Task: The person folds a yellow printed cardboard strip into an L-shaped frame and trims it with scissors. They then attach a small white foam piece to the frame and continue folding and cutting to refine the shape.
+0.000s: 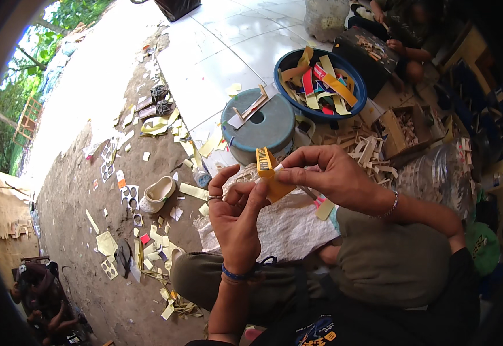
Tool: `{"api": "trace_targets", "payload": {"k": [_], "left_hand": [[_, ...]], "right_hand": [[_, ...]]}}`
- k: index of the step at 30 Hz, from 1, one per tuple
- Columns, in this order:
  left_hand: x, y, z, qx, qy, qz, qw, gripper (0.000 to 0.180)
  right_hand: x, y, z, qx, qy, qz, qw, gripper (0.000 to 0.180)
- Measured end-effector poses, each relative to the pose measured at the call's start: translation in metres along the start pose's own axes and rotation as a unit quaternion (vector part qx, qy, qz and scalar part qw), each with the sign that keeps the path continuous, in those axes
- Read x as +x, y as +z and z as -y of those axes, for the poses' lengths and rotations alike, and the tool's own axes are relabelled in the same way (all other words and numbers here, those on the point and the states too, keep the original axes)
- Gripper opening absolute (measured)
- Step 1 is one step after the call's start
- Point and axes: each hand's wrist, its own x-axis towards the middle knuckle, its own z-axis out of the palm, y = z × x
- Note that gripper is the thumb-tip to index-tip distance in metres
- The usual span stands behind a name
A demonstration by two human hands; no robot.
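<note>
Bare dirt [70, 230] strewn with scraps borders the left edge of a pale tiled floor [205, 55]. On it, a blue basin [327, 117] holds colourful strips; nearby, a wooden box [394, 134] holds small slivers. The left hand [235, 216] and right hand [335, 177] both pinch a yellow strip [265, 162] near the round stool's [243, 118] near rim.

A thin ring [214, 198] is circling a finger of the left hand [237, 213], and a blue bracelet [235, 273] is wrapping its wrist. A pale bracelet [392, 206] is encircling the wrist behind the right hand [323, 176]. Nearer the body than both hands, the person is wearing olive-brown trousers [395, 239] and a black top [378, 323] with a blue-and-yellow print [319, 333].
</note>
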Motion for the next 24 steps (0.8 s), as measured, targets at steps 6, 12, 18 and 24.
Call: {"api": "trace_targets", "payload": {"k": [6,12,18,24], "left_hand": [[0.0002,-0.0006,0.0055,0.055,0.039,-0.011,0.998,0.051],[0.0054,-0.0006,0.0065,0.043,0.007,-0.005,0.999,0.056],[0.0035,0.0011,0.0077,0.084,0.005,0.028,0.996,0.058],[0.0032,0.0004,0.0075,0.106,0.056,-0.001,0.993,0.058]], "right_hand": [[0.0024,-0.0003,-0.0027,-0.007,0.015,-0.012,1.000,0.034],[0.0053,0.0013,-0.0059,0.013,-0.018,-0.025,0.999,0.034],[0.0054,-0.0003,-0.0059,-0.008,-0.043,-0.034,0.998,0.032],[0.0022,-0.0010,-0.0064,0.024,-0.039,-0.005,0.999,0.034]]}}
